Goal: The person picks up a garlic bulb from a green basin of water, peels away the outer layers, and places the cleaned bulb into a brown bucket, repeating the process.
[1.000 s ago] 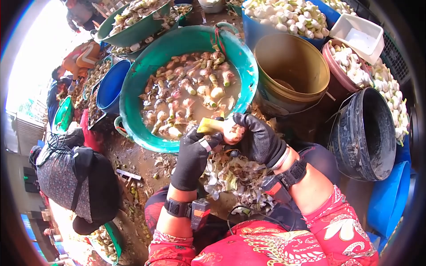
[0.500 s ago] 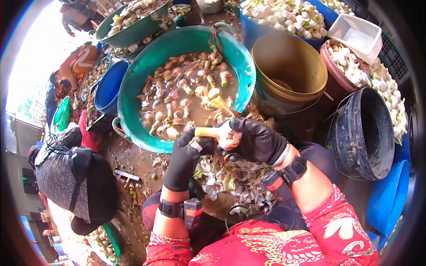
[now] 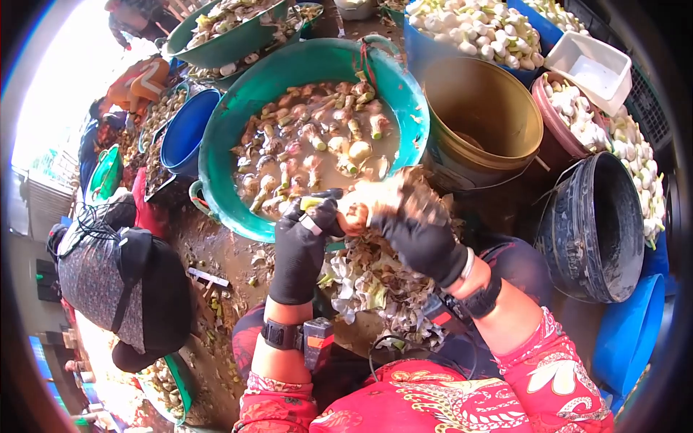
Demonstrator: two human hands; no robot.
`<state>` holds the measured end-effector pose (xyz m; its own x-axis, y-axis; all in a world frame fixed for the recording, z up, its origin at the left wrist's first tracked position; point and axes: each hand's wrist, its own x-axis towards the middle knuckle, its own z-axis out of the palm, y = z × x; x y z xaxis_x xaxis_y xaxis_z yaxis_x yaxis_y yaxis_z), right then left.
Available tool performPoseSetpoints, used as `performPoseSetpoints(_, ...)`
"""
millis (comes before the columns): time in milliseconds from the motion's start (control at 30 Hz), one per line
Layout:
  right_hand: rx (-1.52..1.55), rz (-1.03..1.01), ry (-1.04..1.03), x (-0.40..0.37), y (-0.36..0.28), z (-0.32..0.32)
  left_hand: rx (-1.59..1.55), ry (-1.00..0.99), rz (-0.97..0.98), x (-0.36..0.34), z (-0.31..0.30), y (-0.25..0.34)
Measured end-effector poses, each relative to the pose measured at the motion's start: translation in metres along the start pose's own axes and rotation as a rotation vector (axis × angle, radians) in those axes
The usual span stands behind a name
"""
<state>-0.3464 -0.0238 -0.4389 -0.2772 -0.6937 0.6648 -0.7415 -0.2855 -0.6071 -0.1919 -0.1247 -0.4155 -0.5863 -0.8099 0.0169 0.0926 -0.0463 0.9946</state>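
Both of my hands wear black gloves and meet over my lap. My left hand [image 3: 302,245] grips the green stalk end of a muddy bulb [image 3: 355,213]. My right hand [image 3: 419,238] is closed around the bulb's root end, with a torn layer of peel [image 3: 393,191] lifted above it, blurred by motion. A heap of pale peelings [image 3: 375,285] lies just under both hands. Beyond them a big green tub [image 3: 224,137] holds several unpeeled bulbs in brown water.
A tan bucket [image 3: 491,101], a black bucket [image 3: 599,231] and a pink basin of white peeled bulbs [image 3: 570,115] stand at the right. A blue tub [image 3: 184,133] and a patterned bag [image 3: 101,281] sit at the left. Other people crouch at upper left.
My right hand has turned and pulled a strip of skin up off the bulb. My left hand has shifted along the stalk toward the bulb. The view has swung slightly.
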Motion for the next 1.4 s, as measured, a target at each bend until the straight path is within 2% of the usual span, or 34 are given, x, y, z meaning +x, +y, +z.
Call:
performPoseSetpoints(33,0.107,-0.107,-0.11,-0.001,-0.004,-0.003,-0.19,0.033,-0.107,0.002,-0.003,0.002)
performPoseSetpoints(67,0.369,0.12,-0.395,-0.01,-0.002,0.003,-0.187,0.039,-0.1,0.003,-0.004,0.002)
performPoseSetpoints(133,-0.112,0.191,-0.951,-0.027,0.002,0.006,0.041,0.02,0.161,0.005,-0.005,0.001)
performPoseSetpoints(167,-0.113,0.191,-0.947,-0.033,0.008,0.006,-0.354,0.035,-0.114,0.003,-0.006,0.011)
performPoseSetpoints(200,-0.113,0.191,-0.979,-0.038,0.014,0.004,-0.357,0.037,-0.11,0.003,-0.007,0.008)
performPoseSetpoints(233,-0.114,0.189,-1.011,-0.041,0.018,0.004,-0.213,0.021,0.004,0.003,-0.008,0.001)
performPoseSetpoints(267,-0.112,0.19,-1.013,-0.028,0.013,-0.003,-0.065,0.003,0.111,0.002,-0.009,-0.004)
performPoseSetpoints(300,-0.044,0.402,-0.958,-0.005,0.003,-0.017,-0.064,0.001,0.104,-0.001,-0.01,-0.004)
performPoseSetpoints(333,0.021,0.615,-0.893,0.008,-0.001,-0.025,0.183,-0.041,0.222,-0.002,-0.01,-0.004)
performPoseSetpoints(367,0.421,0.817,-0.716,0.009,0.003,-0.024,0.427,-0.083,0.347,-0.002,-0.009,-0.004)
performPoseSetpoints(400,0.82,0.994,-0.504,0.011,0.004,-0.023,0.424,-0.087,0.346,-0.002,-0.006,-0.004)
performPoseSetpoints(433,1.107,0.985,-0.427,0.015,0.005,-0.024,0.153,-0.083,0.211,-0.002,-0.003,-0.005)
performPoseSetpoints(467,1.107,0.988,-0.422,0.014,0.004,-0.019,-0.116,-0.077,0.072,-0.002,0.002,-0.005)
performPoseSetpoints(500,1.126,0.941,-0.409,0.009,0.003,-0.012,-0.194,-0.098,0.008,-0.005,0.01,0.005)
performPoseSetpoints(633,1.072,0.795,-0.274,0.002,-0.004,-0.005,0.007,-0.148,-0.041,-0.001,0.005,-0.001)
performPoseSetpoints(667,1.006,0.752,-0.223,0.003,-0.007,-0.006,0.006,-0.147,-0.038,-0.001,0.009,0.0)
performPoseSetpoints(700,0.966,0.839,-0.253,0.002,-0.009,-0.008,-0.077,-0.087,-0.096,0.0,0.016,0.0)
performPoseSetpoints(733,0.967,0.84,-0.252,0.0,-0.008,-0.006,-0.16,-0.028,-0.157,0.0,0.02,0.0)
performPoseSetpoints(800,0.54,0.472,-0.195,-0.006,-0.001,-0.001,-0.113,-0.019,-0.155,0.0,0.019,-0.001)
performPoseSetpoints(933,0.646,0.497,-0.175,-0.005,0.001,0.0,-0.013,-0.057,-0.143,-0.002,0.02,0.009)
performPoseSetpoints(1000,0.884,0.709,-0.17,-0.006,-0.002,-0.001,-0.017,-0.05,-0.155,-0.004,0.019,0.008)
performPoseSetpoints(1100,0.859,0.686,-0.182,-0.006,-0.001,0.002,-0.097,-0.05,-0.17,-0.004,0.015,0.005)
performPoseSetpoints(1167,0.824,0.655,-0.174,-0.003,-0.004,0.002,0.119,-0.084,0.008,-0.004,0.015,0.008)
performPoseSetpoints(1233,0.791,0.623,-0.165,-0.002,-0.004,0.003,0.109,-0.109,0.031,-0.005,0.016,0.013)
performPoseSetpoints(1300,0.602,0.507,-0.185,-0.005,-0.002,0.006,0.099,-0.135,0.052,-0.005,0.017,0.008)
performPoseSetpoints(1333,0.601,0.508,-0.185,-0.006,-0.003,0.008,0.166,-0.098,0.119,-0.004,0.016,-0.003)
performPoseSetpoints(1400,0.814,0.649,-0.148,-0.008,-0.007,0.011,0.231,-0.061,0.185,-0.003,0.014,-0.009)
